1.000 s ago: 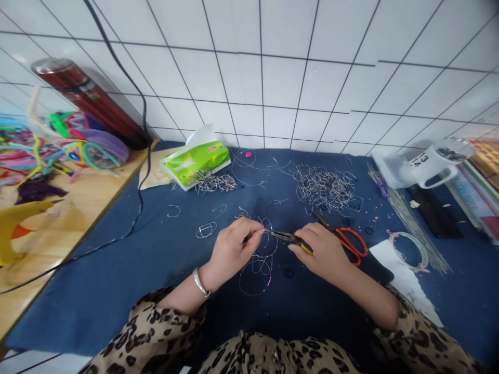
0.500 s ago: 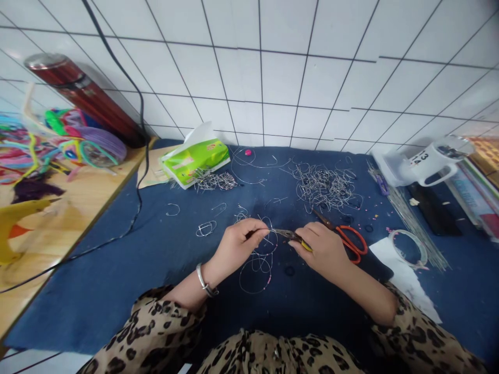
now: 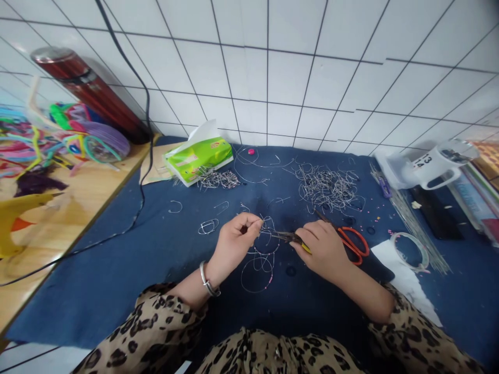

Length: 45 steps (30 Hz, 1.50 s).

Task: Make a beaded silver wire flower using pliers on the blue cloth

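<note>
My left hand (image 3: 238, 239), a silver bangle on its wrist, pinches a thin piece of wire between thumb and fingers; the wire's exact shape is hard to see. Yellow-handled pliers (image 3: 290, 237) are gripped in my right hand (image 3: 322, 248), their jaws pointing left towards the left fingertips. Whether the jaws touch the wire I cannot tell. Under and between the hands lie wire loops (image 3: 257, 274) with small pink beads on them. Orange-handled scissors (image 3: 354, 244) rest just beyond my right hand, their blades partly hidden.
A heap of bent wires (image 3: 327, 187) lies at the back right, and a smaller wire bundle (image 3: 220, 179) by the green tissue pack (image 3: 202, 156). Right: straight wires (image 3: 421, 228), a wire coil (image 3: 409, 252), a white mug (image 3: 438, 163). A black cable (image 3: 142, 195) crosses the left side.
The left fingertips have drawn slightly left, away from the plier jaws, and the gap between them is wider. The pliers stay in my right hand. The whole view has shifted a little.
</note>
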### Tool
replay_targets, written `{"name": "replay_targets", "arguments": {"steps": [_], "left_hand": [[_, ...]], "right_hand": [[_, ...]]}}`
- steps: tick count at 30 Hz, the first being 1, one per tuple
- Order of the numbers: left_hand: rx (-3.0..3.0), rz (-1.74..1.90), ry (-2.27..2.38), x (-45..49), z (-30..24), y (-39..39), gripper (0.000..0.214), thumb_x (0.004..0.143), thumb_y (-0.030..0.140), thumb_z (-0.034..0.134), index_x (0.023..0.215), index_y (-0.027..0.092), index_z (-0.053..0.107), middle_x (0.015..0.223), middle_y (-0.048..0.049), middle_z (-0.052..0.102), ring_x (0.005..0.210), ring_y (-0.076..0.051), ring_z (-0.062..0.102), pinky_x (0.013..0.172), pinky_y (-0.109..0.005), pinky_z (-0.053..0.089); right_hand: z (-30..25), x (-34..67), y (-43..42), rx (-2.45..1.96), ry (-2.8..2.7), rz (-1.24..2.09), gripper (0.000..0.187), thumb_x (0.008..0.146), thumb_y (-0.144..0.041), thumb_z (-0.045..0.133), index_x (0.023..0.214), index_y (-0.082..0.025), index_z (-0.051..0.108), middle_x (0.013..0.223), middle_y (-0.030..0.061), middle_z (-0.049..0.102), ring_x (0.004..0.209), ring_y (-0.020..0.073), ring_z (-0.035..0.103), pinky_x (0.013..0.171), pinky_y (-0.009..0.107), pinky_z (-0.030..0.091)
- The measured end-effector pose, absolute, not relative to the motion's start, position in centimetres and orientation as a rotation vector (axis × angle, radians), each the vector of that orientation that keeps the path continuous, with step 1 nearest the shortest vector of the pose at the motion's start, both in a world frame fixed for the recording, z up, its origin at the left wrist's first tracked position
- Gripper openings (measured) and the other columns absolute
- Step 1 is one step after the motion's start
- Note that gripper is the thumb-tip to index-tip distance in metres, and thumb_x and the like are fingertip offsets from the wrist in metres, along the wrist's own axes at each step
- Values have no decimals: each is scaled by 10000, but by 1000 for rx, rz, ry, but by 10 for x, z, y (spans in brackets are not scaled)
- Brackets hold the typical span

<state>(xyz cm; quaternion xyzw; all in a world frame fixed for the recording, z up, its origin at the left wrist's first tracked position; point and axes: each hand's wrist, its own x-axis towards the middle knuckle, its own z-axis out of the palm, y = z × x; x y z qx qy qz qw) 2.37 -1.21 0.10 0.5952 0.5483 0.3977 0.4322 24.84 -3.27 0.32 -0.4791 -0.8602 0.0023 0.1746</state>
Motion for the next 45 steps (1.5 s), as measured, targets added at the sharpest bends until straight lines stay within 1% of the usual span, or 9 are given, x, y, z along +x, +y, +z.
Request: {"name": "replay_targets", "arguments": {"steps": [4,9,14,18,24,28,33,38,45], "left_hand": [[1516,989,1375,26,1,-15,148,846,283,524,771,165,573,625,31,497,528,-68,444,503,-182,362],[1669,998,1393,24,2,-14,129,850,258,517,791,170,592,644,20,539,550,-80,471,526,-195,383],[2105,1055,1349,19,2,-14,111,836,173,525,867,182,630,776,-13,629,697,-111,556,651,-223,434],[2485,1014,1313,15,-2,-15,162,837,164,531,974,178,616,766,-23,623,698,-129,564,654,-248,440],[2843,1006,1194,13,2,-17,210,813,148,564,1022,156,587,777,-35,626,686,-145,558,642,-285,444],[2918,938,1160,13,4,-18,209,818,145,554,1025,148,576,747,-30,622,662,-143,556,627,-297,442],[2930,940,1186,14,2,-19,199,820,149,546,1018,147,575,733,-32,618,654,-142,558,620,-299,441],[2966,927,1154,16,3,-19,183,814,139,562,997,141,573,715,-27,616,648,-143,564,611,-297,433],[2959,917,1146,16,2,-19,169,820,138,546,985,150,579,715,-26,613,645,-140,562,607,-295,424]], "right_hand": [[2,248,-34,-1332,-2482,-140,208,854,-331,504,939,-160,587,865,71,570,805,196,465,749,353,359],[1,251,-32,-1325,-2463,-135,202,852,-329,509,940,-164,585,858,69,572,804,193,473,745,350,359],[1,253,-29,-1361,-2353,-26,179,844,-330,526,894,-167,582,852,67,578,811,189,500,754,343,372],[1,252,-29,-1396,-2354,-12,172,846,-327,523,888,-172,585,842,65,575,818,190,508,761,347,374],[3,253,-30,-1394,-2367,-84,166,851,-307,518,883,-160,588,813,64,565,790,180,499,731,329,375],[5,255,-31,-1374,-2407,-187,178,857,-302,509,919,-155,588,813,70,560,800,188,490,724,332,367],[7,256,-33,-1350,-2445,-301,203,858,-317,503,947,-156,590,804,73,554,784,192,464,711,337,355],[8,255,-34,-1361,-2467,-322,212,865,-326,487,937,-155,590,805,68,548,761,185,436,704,336,346],[7,255,-35,-1352,-2467,-326,199,864,-316,495,941,-158,589,794,64,543,764,183,434,700,328,340]]}}
